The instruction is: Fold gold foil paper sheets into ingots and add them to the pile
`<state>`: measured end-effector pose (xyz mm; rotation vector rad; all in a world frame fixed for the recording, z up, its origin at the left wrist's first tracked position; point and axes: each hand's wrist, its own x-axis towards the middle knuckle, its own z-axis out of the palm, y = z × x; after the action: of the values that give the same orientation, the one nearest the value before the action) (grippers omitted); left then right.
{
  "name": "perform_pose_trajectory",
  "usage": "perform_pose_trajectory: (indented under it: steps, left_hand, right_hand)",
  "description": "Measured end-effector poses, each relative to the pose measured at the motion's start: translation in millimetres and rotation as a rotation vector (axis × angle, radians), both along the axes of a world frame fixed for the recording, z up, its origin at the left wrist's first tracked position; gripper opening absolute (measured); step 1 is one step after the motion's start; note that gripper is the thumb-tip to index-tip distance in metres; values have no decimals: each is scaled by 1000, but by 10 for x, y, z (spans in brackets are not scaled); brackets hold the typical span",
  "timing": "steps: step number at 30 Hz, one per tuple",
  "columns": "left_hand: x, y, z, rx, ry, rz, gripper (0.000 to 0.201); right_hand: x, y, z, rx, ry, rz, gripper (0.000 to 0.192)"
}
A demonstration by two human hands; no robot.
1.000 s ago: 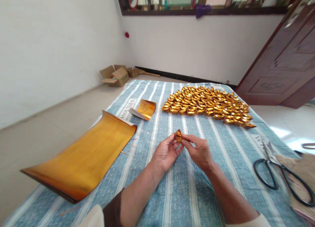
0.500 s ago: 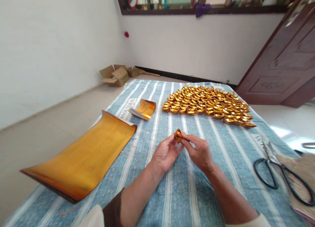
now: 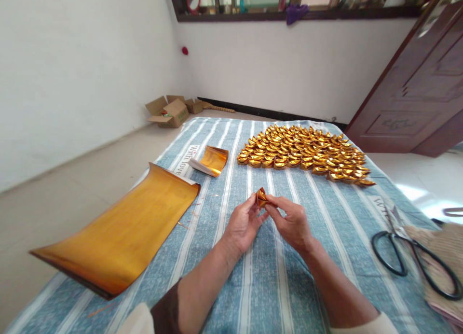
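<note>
Above the striped blue cloth (image 3: 260,281), the left hand (image 3: 243,224) and right hand (image 3: 292,223) meet fingertip to fingertip, both pinched closed on a small folded gold paper piece (image 3: 261,198) held between them, clear of the cloth. Beyond that piece, a broad spread of finished gold ingots (image 3: 304,153) covers the cloth's far end. Left of it lie a large gold foil sheet (image 3: 123,232) and a smaller curled gold sheet (image 3: 213,160); black scissors (image 3: 412,261) rest to its right.

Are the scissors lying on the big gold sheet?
No, the scissors lie on the striped cloth at the right edge, far from the gold sheet on the left.
</note>
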<state>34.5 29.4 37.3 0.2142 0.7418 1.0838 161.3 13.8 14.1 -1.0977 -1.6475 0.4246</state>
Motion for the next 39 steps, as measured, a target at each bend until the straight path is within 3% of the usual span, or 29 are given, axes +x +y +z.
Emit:
perform_pose_trajectory:
  steps: [21, 39]
  left_hand:
    - [24, 2, -79, 76, 56, 33, 16]
    - [-13, 12, -94, 101, 93, -9, 14]
  right_hand:
    - [-43, -12, 8, -150, 71, -37, 22]
    - [-54, -17, 21, -134, 135, -64, 22]
